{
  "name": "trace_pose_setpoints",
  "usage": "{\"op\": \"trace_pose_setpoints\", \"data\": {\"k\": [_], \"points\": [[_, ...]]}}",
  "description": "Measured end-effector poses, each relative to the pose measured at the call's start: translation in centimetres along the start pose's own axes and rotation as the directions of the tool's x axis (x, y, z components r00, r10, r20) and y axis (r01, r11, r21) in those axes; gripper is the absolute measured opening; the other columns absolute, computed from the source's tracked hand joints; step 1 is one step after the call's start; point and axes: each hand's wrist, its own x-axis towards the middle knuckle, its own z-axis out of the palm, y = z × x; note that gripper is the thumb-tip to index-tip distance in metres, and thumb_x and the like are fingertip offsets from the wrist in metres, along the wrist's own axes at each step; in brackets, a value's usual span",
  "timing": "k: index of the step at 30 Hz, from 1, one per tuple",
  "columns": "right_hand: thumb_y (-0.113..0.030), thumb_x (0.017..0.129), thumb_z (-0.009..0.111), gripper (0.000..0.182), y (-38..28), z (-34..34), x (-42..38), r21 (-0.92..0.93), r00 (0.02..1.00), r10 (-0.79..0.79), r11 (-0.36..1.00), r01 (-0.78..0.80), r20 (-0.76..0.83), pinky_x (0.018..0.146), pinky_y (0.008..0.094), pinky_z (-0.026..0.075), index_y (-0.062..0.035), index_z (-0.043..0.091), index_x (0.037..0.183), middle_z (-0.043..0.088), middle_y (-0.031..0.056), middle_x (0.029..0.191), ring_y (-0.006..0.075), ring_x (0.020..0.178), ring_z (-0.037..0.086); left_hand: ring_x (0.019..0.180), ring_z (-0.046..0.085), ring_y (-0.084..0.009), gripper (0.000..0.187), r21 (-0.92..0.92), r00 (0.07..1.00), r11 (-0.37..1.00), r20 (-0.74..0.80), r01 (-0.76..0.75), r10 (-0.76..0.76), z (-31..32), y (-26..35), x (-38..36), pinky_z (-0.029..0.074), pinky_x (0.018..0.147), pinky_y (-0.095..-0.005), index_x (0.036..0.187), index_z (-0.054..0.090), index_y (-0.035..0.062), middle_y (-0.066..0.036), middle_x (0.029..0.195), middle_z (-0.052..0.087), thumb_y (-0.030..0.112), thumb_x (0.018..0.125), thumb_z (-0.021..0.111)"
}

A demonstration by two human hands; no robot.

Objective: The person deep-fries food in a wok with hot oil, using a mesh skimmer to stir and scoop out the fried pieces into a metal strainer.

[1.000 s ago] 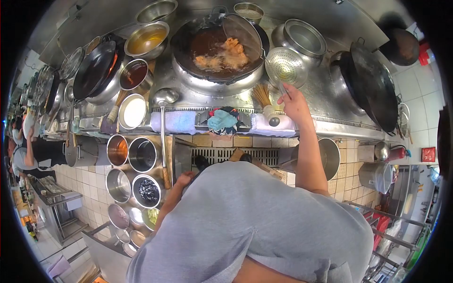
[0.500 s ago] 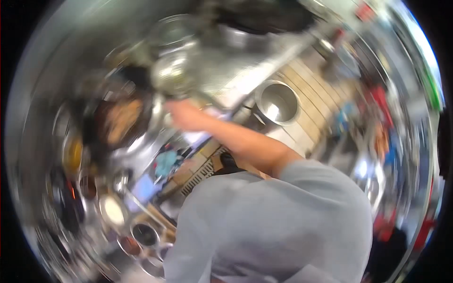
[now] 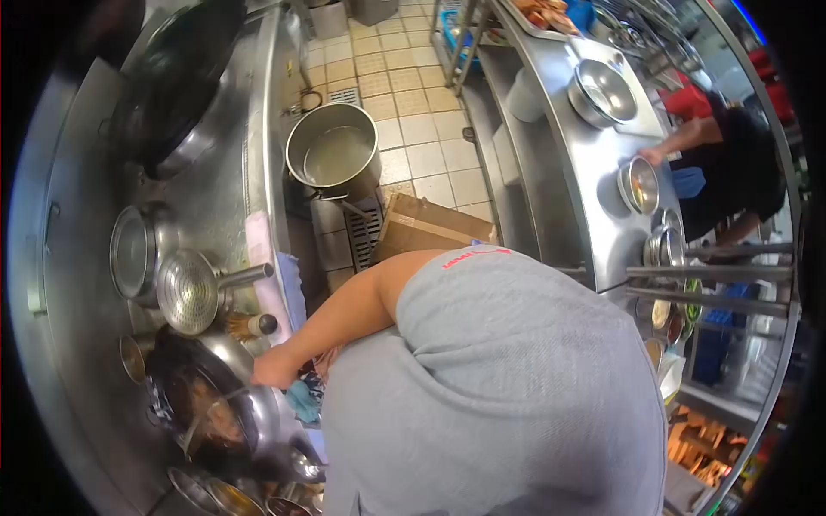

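Observation:
My right hand is closed at the near rim of a dark wok. It seems to grip the thin handle of a wok utensil, whose head I cannot make out. Browned food lies in the wok. Beside my hand is a brush-like tool with a dark end. A perforated strainer ladle rests farther up the stove, its handle pointing toward me. A teal cloth lies just below my hand. My left hand does not show; my grey shirt covers that side.
A large stockpot with liquid stands on the tiled floor near a cardboard box. Another big wok sits at the upper left. Steel bowls stand on the right-hand counter, where a co-worker's hand reaches a bowl.
The view has turned and sharpened from heavy blur. The wok and my right hand now appear lower in the picture, and the stockpot has shifted up and left.

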Motion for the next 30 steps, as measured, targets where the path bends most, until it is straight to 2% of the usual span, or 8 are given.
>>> {"op": "trace_pose_setpoints", "data": {"k": [3,8,14,16,22,23,28,30], "points": [[-0.01,0.075,0.06,0.029,-0.1,0.1,-0.6,0.075,0.984,-0.033,0.996,0.046,-0.174,0.07,0.0517,0.052,-0.0001,0.053,0.101,0.065,0.0242,0.082,0.0448,0.082,0.064,0.11,0.062,-0.0304,0.045,0.029,1.0,0.999,0.021,-0.018,0.017,-0.4,1.3,1.1,0.047,0.095,-0.0371,0.112,0.067,0.0065,-0.015,0.114,0.067,0.043,0.088,0.057],[-0.005,0.075,0.058,0.028,-0.9,-0.6,-2.1,0.17,0.987,-0.014,0.985,0.042,-0.163,0.071,0.0549,0.046,0.0002,0.049,0.102,0.063,0.0258,0.082,0.0467,0.082,0.061,0.11,0.062,-0.0307,0.045,0.044,0.999,0.999,0.045,-0.031,0.029,-0.8,2.1,2.0,0.047,0.095,-0.0372,0.112,0.067,0.0064,-0.015,0.114,0.067,0.043,0.088,0.057],[-0.014,0.075,0.067,0.04,2.0,-1.2,0.4,-0.01,0.967,-0.21,0.977,0.211,-0.142,0.075,0.0502,0.049,-0.0012,0.054,0.11,0.064,0.0239,0.092,0.0434,0.088,0.062,0.11,0.062,-0.0311,0.045,-0.03,0.999,0.999,-0.003,-0.033,0.033,-0.2,-1.2,0.0,0.047,0.095,-0.0375,0.113,0.066,0.0062,-0.016,0.114,0.066,0.043,0.088,0.057],[-0.019,0.078,0.067,0.045,0.1,-5.2,-1.4,0.172,0.996,-0.028,0.984,0.042,-0.083,0.079,0.0483,0.05,-0.0008,0.054,0.117,0.064,0.0245,0.099,0.0414,0.093,0.062,0.11,0.062,-0.0313,0.045,-0.072,0.998,0.997,-0.054,-0.033,0.029,1.3,-3.5,-1.6,0.047,0.095,-0.0375,0.113,0.066,0.0062,-0.016,0.114,0.066,0.043,0.089,0.057],[-0.017,0.095,0.05,0.032,-4.5,-13.9,-3.3,0.229,0.98,0.181,0.96,-0.16,-0.077,0.075,0.0419,0.05,-0.0024,0.054,0.123,0.064,0.0238,0.097,0.0343,0.088,0.064,0.11,0.061,-0.0317,0.045,-0.287,0.962,0.956,-0.24,0.055,-0.127,8.8,-8.5,-7.7,0.047,0.094,-0.0378,0.113,0.066,0.0061,-0.016,0.114,0.066,0.043,0.089,0.057],[-0.015,0.097,0.05,0.037,-4.7,-14.5,-3.3,0.305,0.971,0.235,0.929,-0.21,-0.048,0.075,0.0337,0.049,-0.0035,0.05,0.132,0.065,0.0133,0.093,0.0213,0.082,0.062,0.11,0.061,-0.0317,0.046,-0.343,0.952,0.936,-0.255,0.075,-0.17,10.1,-8.8,-8.5,0.047,0.094,-0.0378,0.113,0.066,0.006,-0.016,0.114,0.066,0.043,0.089,0.057],[-0.012,0.096,0.047,0.039,-10.1,-18.9,-3.6,0.159,0.987,0.123,0.982,-0.106,-0.101,0.074,0.0311,0.047,0.0001,0.049,0.134,0.059,0.0099,0.078,0.0192,0.075,0.057,0.11,0.062,-0.0327,0.047,-0.508,0.851,0.838,-0.334,0.2,-0.405,17.2,-10.9,-10.8,0.047,0.094,-0.0384,0.113,0.066,0.0056,-0.017,0.114,0.066,0.044,0.089,0.056],[-0.015,0.097,0.047,0.038,-10.2,-18.8,-1.9,0.126,0.992,0.128,0.984,-0.125,-0.01,0.075,0.0361,0.048,-0.0009,0.05,0.132,0.063,0.0176,0.085,0.0289,0.08,0.062,0.108,0.062,-0.0332,0.047,-0.445,0.852,0.885,-0.403,0.138,-0.335,20.3,-11.4,-11.8,0.048,0.092,-0.039,0.114,0.065,0.0078,-0.017,0.112,0.067,0.046,0.089,0.053]]}}
